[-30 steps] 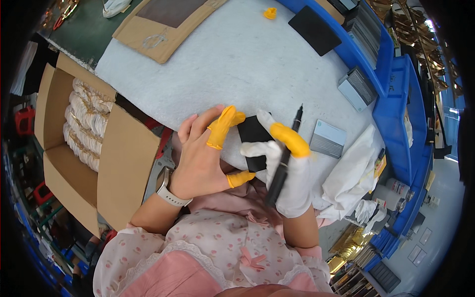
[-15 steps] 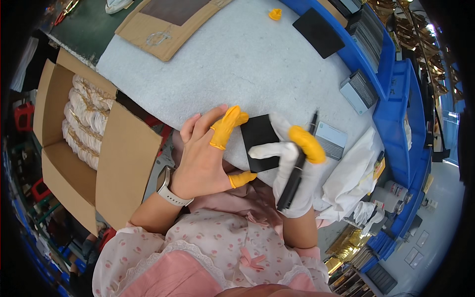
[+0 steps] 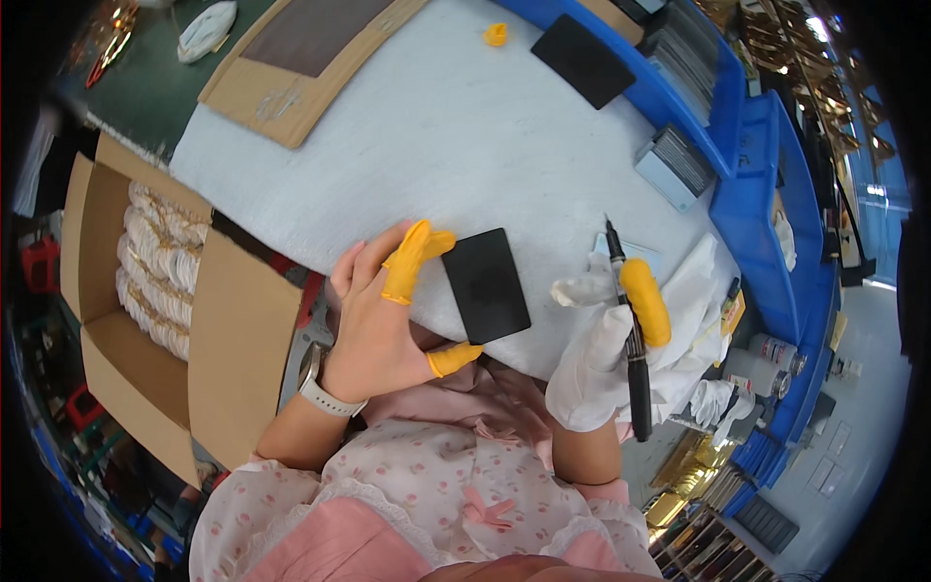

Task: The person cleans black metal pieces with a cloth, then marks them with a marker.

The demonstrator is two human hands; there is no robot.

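A thin black rectangular card [image 3: 487, 286] is at the table's near edge. My left hand [image 3: 378, 315] spans its left side, yellow finger cots at the upper and lower left corners, gripping it between fingers and thumb. To the right, my right hand [image 3: 606, 349] wears a white glove with a yellow cot on one finger. It is closed around a black pen [image 3: 633, 339], whose tip points away from me and is apart from the card. Behind the pen lies a pale blue printed card [image 3: 640, 258], partly hidden by the glove.
Blue bins [image 3: 766, 184] line the right, with a small stack of cards [image 3: 674, 165] before them. Another black card [image 3: 582, 60] and a loose yellow finger cot [image 3: 496, 35] lie farther off. An open carton [image 3: 242, 339] of bundled white items stands left; a cardboard piece [image 3: 281, 112] lies far left.
My right hand has moved right with the pen, away from the black card, uncovering it. My left hand stays at the card's edge. The whole view has shifted slightly.
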